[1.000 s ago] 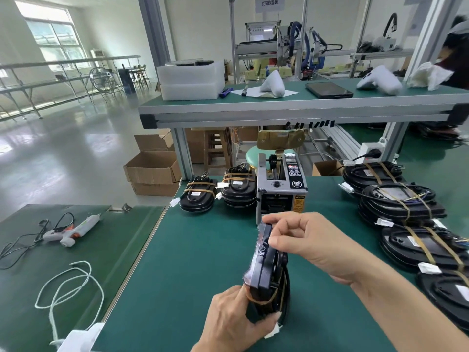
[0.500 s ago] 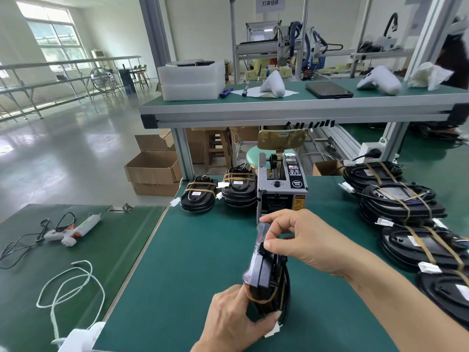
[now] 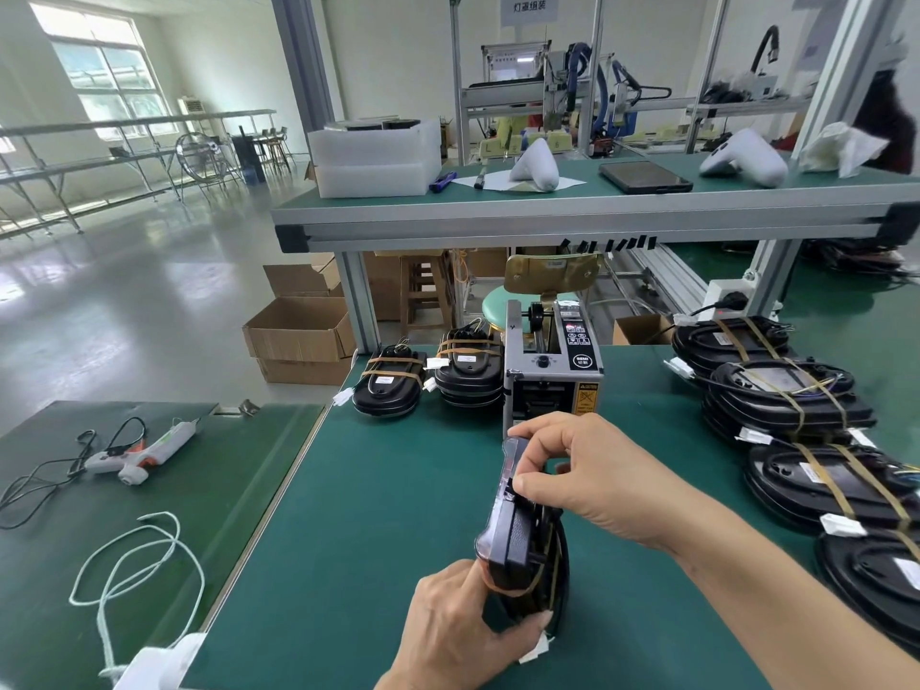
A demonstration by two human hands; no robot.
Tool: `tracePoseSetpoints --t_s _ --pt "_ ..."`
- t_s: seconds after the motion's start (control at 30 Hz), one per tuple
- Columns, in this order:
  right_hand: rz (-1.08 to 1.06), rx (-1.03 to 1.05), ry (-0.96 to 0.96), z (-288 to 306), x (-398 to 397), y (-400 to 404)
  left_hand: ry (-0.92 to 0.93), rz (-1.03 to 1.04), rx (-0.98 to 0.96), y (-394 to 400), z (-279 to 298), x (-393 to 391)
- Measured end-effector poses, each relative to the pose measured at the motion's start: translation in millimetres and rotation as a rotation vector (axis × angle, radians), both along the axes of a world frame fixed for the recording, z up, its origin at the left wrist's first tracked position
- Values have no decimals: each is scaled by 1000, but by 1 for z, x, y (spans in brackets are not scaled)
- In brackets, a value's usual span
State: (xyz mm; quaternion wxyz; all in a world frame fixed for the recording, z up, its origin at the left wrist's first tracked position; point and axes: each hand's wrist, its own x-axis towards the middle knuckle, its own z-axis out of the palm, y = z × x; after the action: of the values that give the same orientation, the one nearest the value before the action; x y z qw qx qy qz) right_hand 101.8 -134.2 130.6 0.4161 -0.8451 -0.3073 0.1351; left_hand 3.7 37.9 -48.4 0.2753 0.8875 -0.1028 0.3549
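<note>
Black housing stack (image 3: 513, 540), on edge near the tabletop's (image 3: 388, 515) front edge: left hand (image 3: 448, 625) grips its banded lower end, right hand (image 3: 592, 475) pinches the upper end with curled fingers (image 3: 535, 430), where taping appears unfinished.

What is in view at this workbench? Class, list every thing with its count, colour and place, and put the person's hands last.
held bundle: one, black, on edge on the green bench
tape dispenser: one, grey, behind the held bundle
strapped bundles: two, black, left of the tape dispenser
strapped piles: at least four, black, bench's right side
glue gun: one, white and orange, left table
cord: one, white, left table
cardboard boxes: at least two, brown, floor
foam blocks: two, white, upper shelf
tablet: one, dark, upper shelf
left hand: grips the held bundle's near end
right hand: pinches its far end
</note>
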Motion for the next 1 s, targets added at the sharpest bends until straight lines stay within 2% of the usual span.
tracePoseSetpoints --t_s 0.73,1.0 --pt "-43 -48 -140 -5 1 3 24 -1 -9 0 2 -1" --pt "-66 -52 -115 -5 2 4 21 -7 0 -1 5 -2"
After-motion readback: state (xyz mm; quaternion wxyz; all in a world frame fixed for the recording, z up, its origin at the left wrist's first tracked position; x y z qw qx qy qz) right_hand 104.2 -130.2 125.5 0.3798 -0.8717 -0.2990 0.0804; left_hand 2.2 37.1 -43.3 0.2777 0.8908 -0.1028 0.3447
